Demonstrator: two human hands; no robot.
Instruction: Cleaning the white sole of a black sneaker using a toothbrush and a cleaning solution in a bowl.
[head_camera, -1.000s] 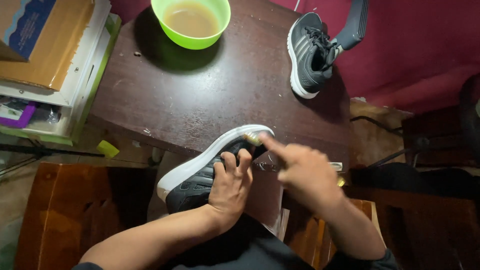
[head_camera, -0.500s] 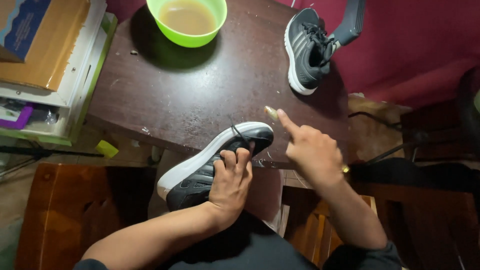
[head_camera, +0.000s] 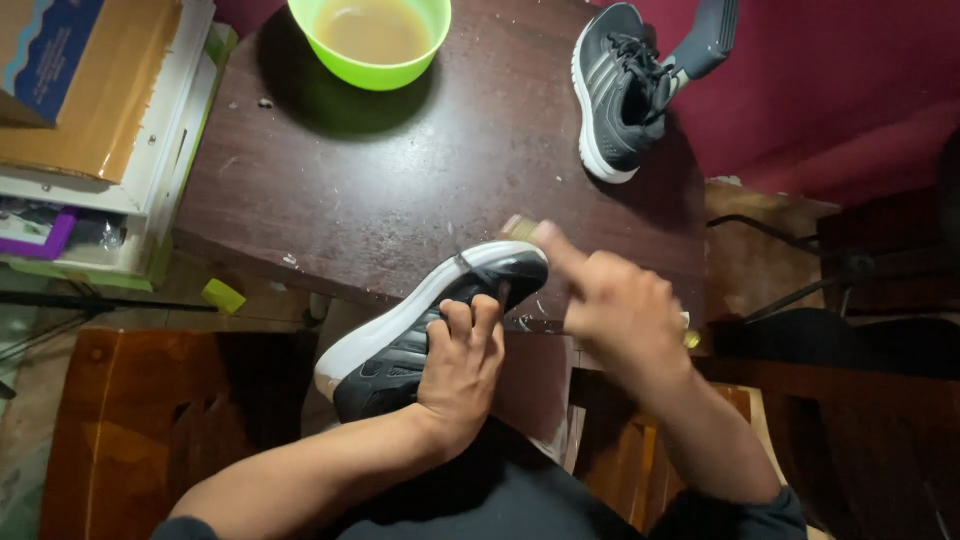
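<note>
Green bowl (head_camera: 372, 42) and second shoe (head_camera: 618, 92) beyond left hand (head_camera: 460, 372) gripping black shoe (head_camera: 425, 325).

One cardboard box (head_camera: 85, 90), brown with a blue printed panel, sits at far left. It rests on a stack of flat white packages (head_camera: 150, 180).

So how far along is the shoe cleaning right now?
Midway, by the look of it. The left hand steadies the dark shoe against the table, while the right hand works a small brush at its toe. The second shoe lies apart; the green bowl holds murky water.
</note>
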